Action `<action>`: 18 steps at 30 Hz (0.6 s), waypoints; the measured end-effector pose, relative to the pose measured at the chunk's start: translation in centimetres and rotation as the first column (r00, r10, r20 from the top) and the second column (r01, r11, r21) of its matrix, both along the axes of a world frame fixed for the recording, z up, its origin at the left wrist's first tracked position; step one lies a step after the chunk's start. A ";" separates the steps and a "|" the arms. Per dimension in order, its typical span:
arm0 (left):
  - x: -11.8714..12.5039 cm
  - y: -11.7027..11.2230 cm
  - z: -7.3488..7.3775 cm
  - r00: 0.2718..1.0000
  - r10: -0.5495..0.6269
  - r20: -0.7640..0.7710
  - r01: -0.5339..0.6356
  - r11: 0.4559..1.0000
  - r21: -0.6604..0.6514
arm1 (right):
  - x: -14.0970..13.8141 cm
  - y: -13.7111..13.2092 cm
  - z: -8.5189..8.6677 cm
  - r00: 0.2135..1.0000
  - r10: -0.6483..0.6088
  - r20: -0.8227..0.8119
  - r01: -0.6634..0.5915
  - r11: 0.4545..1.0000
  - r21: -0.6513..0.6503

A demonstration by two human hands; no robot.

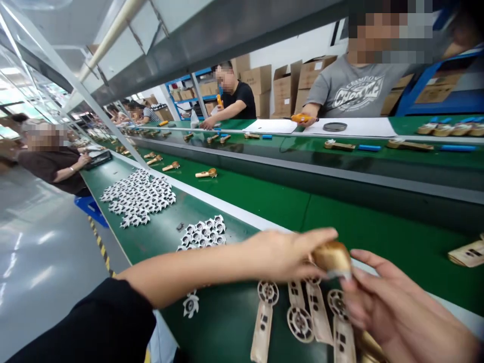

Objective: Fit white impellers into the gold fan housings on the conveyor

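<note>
Both my hands meet over the near workbench around a gold fan housing (333,258), slightly blurred, with a pale edge on its underside. My left hand (282,254) reaches across from the left and grips its left side, one finger stretched over the top. My right hand (393,297) pinches its right lower side between thumb and fingers. Below them lie several flat fan shells, each a handle with a round spoked grille, such as the beige shell (261,322). Another gold piece (370,348) is partly hidden under my right hand. A single silver fan wheel (191,304) lies below my left forearm.
Silver fan wheels form a small cluster (204,232) and a large one (139,196) on the bench (223,327). Gold fan parts (206,173) lie along the green conveyor (257,191). Co-workers sit opposite and at far left. A metal post (109,121) slants down to the bench.
</note>
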State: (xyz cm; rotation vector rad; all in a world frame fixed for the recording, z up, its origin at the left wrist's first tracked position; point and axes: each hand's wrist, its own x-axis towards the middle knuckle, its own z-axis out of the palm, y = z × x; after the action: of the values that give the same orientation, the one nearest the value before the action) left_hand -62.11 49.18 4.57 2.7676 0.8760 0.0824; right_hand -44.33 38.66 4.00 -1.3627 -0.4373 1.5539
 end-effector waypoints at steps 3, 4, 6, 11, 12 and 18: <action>-1.0 6.5 -0.7 0.965 0.261 -0.041 -0.260 0.965 0.017 | -2.0 0.5 -1.2 0.931 0.101 0.352 -0.146 0.984 0.105; -1.6 8.7 -1.3 0.937 0.345 -0.055 -0.344 0.939 0.031 | -3.3 0.5 -1.6 0.820 0.174 0.546 -0.290 0.947 0.134; -2.9 12.1 -2.6 0.884 0.460 -0.084 -0.457 0.888 0.057 | -6.4 0.5 -2.2 0.504 0.265 0.822 -0.593 0.798 0.106; -5.4 14.8 -3.1 0.809 0.587 -0.039 -0.576 0.804 0.150 | -15.2 1.9 -4.1 0.184 0.345 0.920 -0.843 0.537 -0.033; -5.9 14.4 -2.6 0.808 0.589 -0.014 -0.579 0.798 0.167 | -16.6 2.3 -4.5 0.151 0.356 0.922 -0.852 0.520 -0.062; -11.6 5.0 2.4 0.866 0.466 0.184 -0.499 0.831 0.245 | -20.9 3.5 -5.4 0.156 0.405 0.901 -0.816 0.566 -0.113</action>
State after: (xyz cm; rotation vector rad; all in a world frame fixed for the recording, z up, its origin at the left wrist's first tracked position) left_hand -73.67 54.16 6.94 2.6713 1.6285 0.4908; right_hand -65.28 42.13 -1.37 -1.6161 -2.1736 1.0440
